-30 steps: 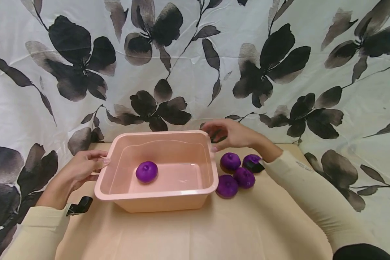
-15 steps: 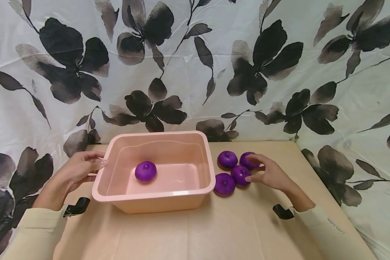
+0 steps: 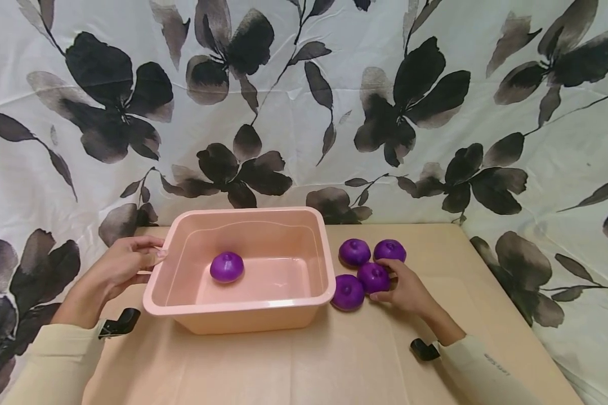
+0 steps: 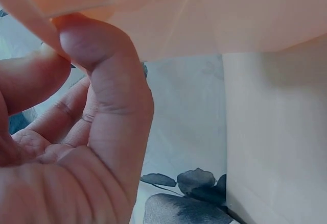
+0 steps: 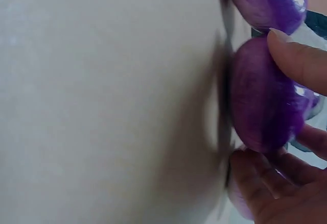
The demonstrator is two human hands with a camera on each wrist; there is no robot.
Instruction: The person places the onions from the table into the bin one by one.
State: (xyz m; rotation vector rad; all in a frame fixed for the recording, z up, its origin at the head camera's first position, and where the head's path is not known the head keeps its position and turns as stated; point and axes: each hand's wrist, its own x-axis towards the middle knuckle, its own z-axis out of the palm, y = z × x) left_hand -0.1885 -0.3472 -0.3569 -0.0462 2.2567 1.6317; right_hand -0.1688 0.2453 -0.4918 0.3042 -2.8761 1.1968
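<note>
My left hand (image 3: 126, 263) pinches the left rim of a pink plastic tub (image 3: 248, 309) between thumb and fingers; the left wrist view shows the thumb and a bent finger at the rim (image 4: 36, 22). Inside the tub lies one round purple onion (image 3: 227, 267). To the right, my right hand (image 3: 402, 287) has thumb and fingers on opposite sides of another purple onion (image 3: 373, 277). The right wrist view shows this onion (image 5: 260, 96) at the table surface, with the thumb on one side and fingertips on the other.
Three more purple onions sit close around the held one: one at front left (image 3: 348, 292), one at back left (image 3: 354, 252) and one at the back (image 3: 390, 250). A beige-covered table (image 3: 294, 365) bears everything. Behind it hangs a floral cloth (image 3: 304, 112).
My right hand has come from the tub's back right corner over to the onions and now grips the middle one. The left hand stays at the tub's rim.
</note>
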